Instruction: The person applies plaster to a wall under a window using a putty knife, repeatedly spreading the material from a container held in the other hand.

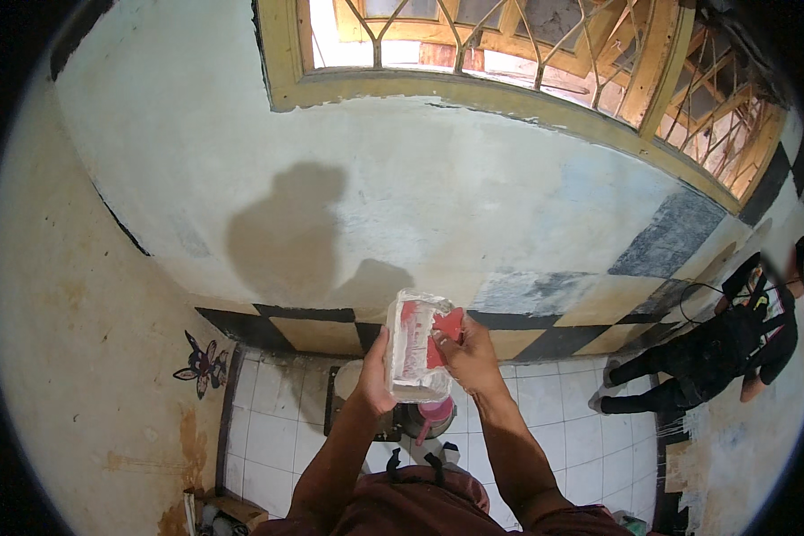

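Note:
In front of me, a white rectangular tub (420, 391) is smeared inside with white paste. My left hand (376, 379) is closed round its left side. My right hand (474, 359) grips a red putty spreader (449, 325) at the tub's right side, thumb pressed against it. Part of the spreader is over the tub's inside, and a pinkish-red patch also shows near the tub's far end. Just beyond stands the wall (402, 196), unevenly coated in white and pale blue above black and beige checks.
A pink handled dipper (434, 414) rests on a round container (441, 427) below the tub, beside a black-edged object (332, 406) on the white tiles (272, 406). A barred yellow window (473, 85) is above. Another person (732, 348) in dark clothes stands at the right.

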Available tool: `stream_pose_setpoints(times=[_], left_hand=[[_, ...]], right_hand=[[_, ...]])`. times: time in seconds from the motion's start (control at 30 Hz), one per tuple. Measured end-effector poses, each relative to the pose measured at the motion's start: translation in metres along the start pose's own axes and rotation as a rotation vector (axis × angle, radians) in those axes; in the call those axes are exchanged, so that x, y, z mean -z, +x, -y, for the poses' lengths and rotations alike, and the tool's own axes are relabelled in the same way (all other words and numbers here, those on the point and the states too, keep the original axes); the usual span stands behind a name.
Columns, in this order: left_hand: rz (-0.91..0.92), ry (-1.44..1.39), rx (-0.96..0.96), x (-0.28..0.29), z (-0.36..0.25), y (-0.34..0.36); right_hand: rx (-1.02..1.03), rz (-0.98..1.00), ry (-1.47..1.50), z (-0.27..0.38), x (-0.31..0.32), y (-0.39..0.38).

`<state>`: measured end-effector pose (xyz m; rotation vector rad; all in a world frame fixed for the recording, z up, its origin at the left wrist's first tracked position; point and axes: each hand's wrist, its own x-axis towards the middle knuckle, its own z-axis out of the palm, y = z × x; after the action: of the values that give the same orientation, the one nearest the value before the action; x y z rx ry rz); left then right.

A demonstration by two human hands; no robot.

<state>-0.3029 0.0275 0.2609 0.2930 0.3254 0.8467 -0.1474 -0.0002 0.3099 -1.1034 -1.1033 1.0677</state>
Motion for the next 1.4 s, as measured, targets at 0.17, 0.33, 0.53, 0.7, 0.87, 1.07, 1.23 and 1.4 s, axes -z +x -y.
stream_pose_setpoints(times=[0.17, 0.33, 0.53, 0.7, 0.87, 1.07, 1.23, 1.4], left_hand=[[0.090, -0.027, 0.016, 0.007, 0.000, -0.001], [-0.010, 0.076, -0.018, -0.001, -0.003, -0.004], [-0.004, 0.111, -0.013, 0.002, -0.006, -0.007], [-0.015, 0.109, 0.006, 0.009, -0.004, -0.005], [-0.030, 0.060, 0.033, 0.013, -0.004, -0.003], [0.030, -0.088, 0.012, 0.018, 0.001, -0.001], [0.065, 0.304, -0.293, -0.019, 0.003, -0.020], [0.152, 0.348, -0.342, -0.007, 0.003, -0.014]], right_hand=[[-0.029, 0.031, 0.059, -0.007, -0.007, -0.003], [-0.080, 0.051, 0.239, -0.020, -0.009, -0.004], [-0.108, 0.056, 0.390, -0.024, -0.001, -0.004], [-0.124, 0.042, 0.422, -0.026, 0.007, -0.004], [-0.112, -0.009, 0.482, -0.026, 0.016, -0.007], [-0.130, -0.063, 0.524, -0.017, 0.019, -0.013], [-0.256, -0.180, 0.695, -0.011, 0.031, -0.017], [-0.410, -0.130, 0.880, -0.018, 0.055, -0.022]])
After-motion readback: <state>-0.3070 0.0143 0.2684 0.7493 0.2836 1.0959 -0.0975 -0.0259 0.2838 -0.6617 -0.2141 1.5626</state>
